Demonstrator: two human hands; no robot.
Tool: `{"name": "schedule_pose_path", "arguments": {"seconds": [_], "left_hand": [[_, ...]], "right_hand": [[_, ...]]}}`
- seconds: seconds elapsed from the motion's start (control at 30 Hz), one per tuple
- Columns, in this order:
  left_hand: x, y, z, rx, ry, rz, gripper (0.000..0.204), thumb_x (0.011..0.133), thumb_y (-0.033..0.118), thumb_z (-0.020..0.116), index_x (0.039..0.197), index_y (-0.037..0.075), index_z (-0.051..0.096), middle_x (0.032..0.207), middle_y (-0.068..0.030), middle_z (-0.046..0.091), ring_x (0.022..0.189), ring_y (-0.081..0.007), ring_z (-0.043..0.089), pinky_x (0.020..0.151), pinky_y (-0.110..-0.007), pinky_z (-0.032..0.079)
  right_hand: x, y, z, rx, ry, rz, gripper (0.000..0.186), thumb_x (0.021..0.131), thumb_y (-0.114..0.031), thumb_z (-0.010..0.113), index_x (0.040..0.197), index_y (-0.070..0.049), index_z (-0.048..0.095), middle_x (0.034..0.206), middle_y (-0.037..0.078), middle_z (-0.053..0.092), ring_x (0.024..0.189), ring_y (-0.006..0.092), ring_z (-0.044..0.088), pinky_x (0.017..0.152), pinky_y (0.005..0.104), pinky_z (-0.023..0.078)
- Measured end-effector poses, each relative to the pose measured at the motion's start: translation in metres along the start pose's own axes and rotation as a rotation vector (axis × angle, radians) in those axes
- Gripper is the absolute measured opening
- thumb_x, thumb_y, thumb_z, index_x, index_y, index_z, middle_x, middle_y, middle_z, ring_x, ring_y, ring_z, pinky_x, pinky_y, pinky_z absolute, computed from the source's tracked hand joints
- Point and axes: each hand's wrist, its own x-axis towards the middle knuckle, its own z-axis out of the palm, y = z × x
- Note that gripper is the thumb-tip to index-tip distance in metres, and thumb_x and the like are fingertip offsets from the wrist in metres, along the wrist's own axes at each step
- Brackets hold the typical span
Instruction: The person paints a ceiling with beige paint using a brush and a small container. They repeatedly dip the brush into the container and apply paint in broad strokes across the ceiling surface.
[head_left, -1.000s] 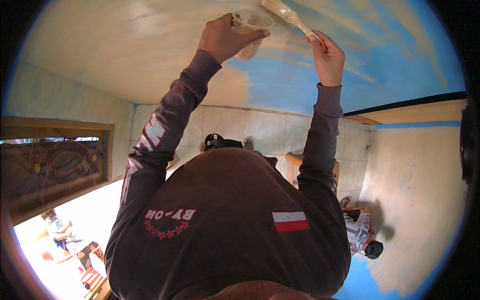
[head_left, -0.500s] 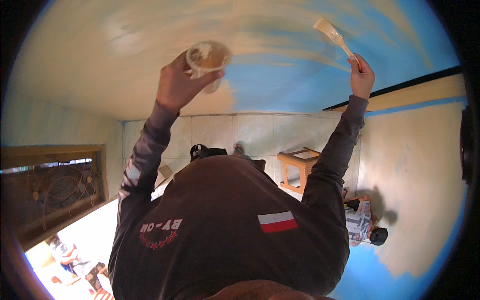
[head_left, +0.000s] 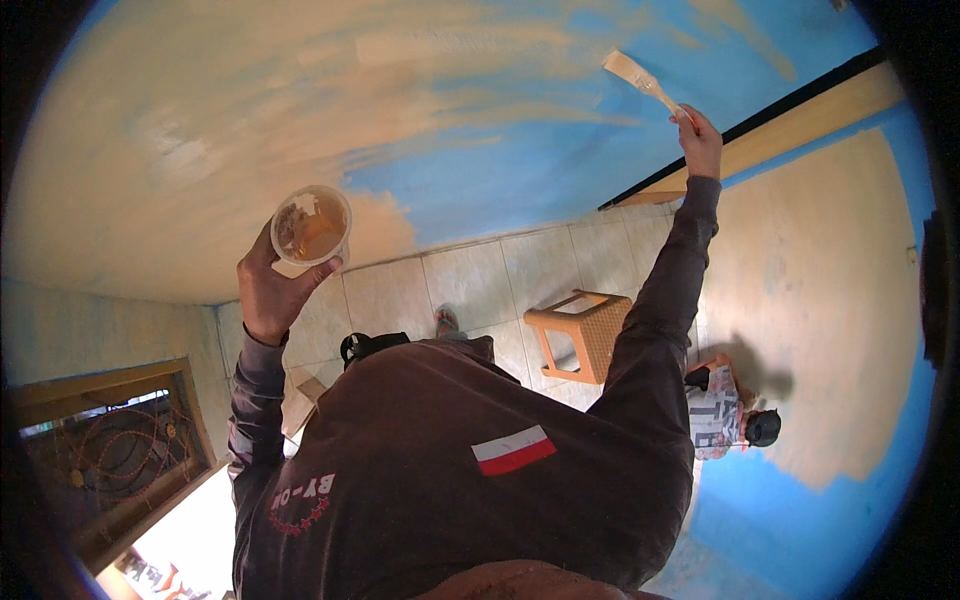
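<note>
My left hand [head_left: 272, 290] is wrapped round a clear plastic cup [head_left: 312, 228] holding beige paint, its rim smeared. My right hand [head_left: 700, 142] is raised high on the right, fingers closed on the handle of a paintbrush [head_left: 634, 72]. The brush's bristles are coated in cream-beige paint and point up and left, close to the wall [head_left: 450, 90]; whether they touch it I cannot tell. Beige strokes cover much of that wall's left side, with bright blue showing in the middle and to the right.
A tan plastic stool [head_left: 582, 335] stands on the tiled floor [head_left: 470, 280]. Another person in a dark cap [head_left: 762, 428] is low beside the right wall [head_left: 800, 300], which is part beige, part blue. At left is a wood-framed opening with a grille [head_left: 110, 455]. A dark strip [head_left: 740, 130] edges the wall.
The view has turned. In the picture, my left hand with the cup has gone down and left; my right hand with the paintbrush has shifted slightly left. Both grips are unchanged.
</note>
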Motion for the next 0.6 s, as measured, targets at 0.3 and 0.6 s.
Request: {"name": "schedule_pose_path", "arguments": {"seconds": [0.3,0.6], "left_hand": [[-0.001,0.002,0.002,0.068,0.051,0.017,0.07,0.069,0.02,0.091,0.127,-0.003,0.059,0.116,-0.0142,0.07,0.107,-0.0207,0.067,0.093,-0.037,0.054],[-0.001,-0.014,0.002,-0.025,0.031,-0.03,0.073,0.07,0.019,0.091,0.129,-0.006,0.056,0.119,-0.0173,0.067,0.11,-0.0234,0.065,0.096,-0.038,0.053]], "right_hand": [[-0.033,0.011,-0.009,-0.312,0.645,-0.212,0.021,0.091,-0.014,0.059,0.105,-0.004,0.071,0.08,0.01,0.071,0.063,0.0232,0.063,0.059,0.0367,0.05],[-0.065,-0.102,0.108,-0.427,0.46,-0.282,0.01,0.09,-0.01,0.055,0.093,-0.004,0.062,0.078,0.022,0.065,0.073,0.0411,0.065,0.062,0.0481,0.052]]}}
